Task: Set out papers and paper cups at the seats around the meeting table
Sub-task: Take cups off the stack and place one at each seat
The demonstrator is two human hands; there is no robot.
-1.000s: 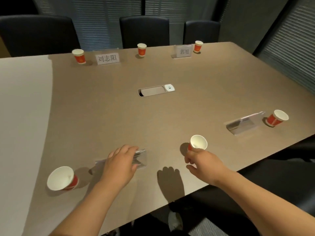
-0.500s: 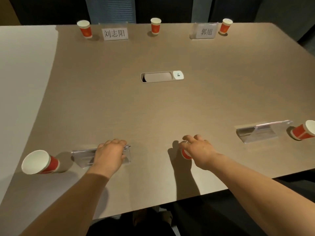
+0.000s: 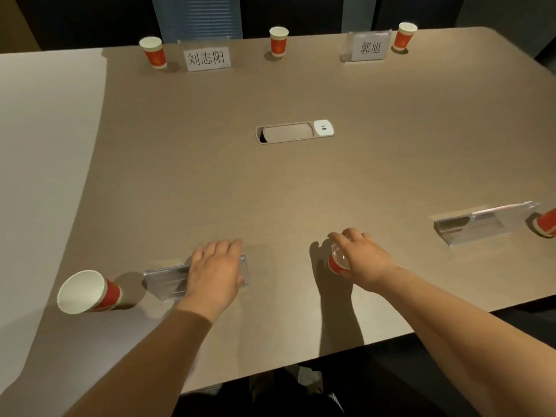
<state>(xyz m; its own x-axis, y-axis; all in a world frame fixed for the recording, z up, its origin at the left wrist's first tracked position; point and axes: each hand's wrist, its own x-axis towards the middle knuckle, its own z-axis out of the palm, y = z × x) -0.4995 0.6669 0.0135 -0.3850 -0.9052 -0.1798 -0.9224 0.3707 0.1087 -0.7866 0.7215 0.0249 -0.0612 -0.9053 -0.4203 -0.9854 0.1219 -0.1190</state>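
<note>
My right hand [image 3: 362, 260] grips a red and white paper cup [image 3: 337, 261] from above; the cup stands on the brown meeting table [image 3: 270, 191] near the front edge. My left hand [image 3: 215, 270] rests over a clear acrylic name stand [image 3: 167, 279], fingers curled on its top edge. Another paper cup [image 3: 88, 291] stands left of that stand. Three cups stand along the far edge: left [image 3: 154, 52], middle [image 3: 278, 41], right [image 3: 405, 36]. One more cup [image 3: 546, 222] is cut off at the right edge.
Two name cards with printed characters stand at the far side, one left [image 3: 207, 58] and one right [image 3: 368, 48]. A second clear stand [image 3: 481, 224] lies at the right. A cable hatch with a socket [image 3: 294, 132] sits mid-table. Dark chairs line the far side.
My view tilted down toward the table. My right hand closed over the top of the cup, which it held from the side a second ago. My left hand stays on the clear stand.
</note>
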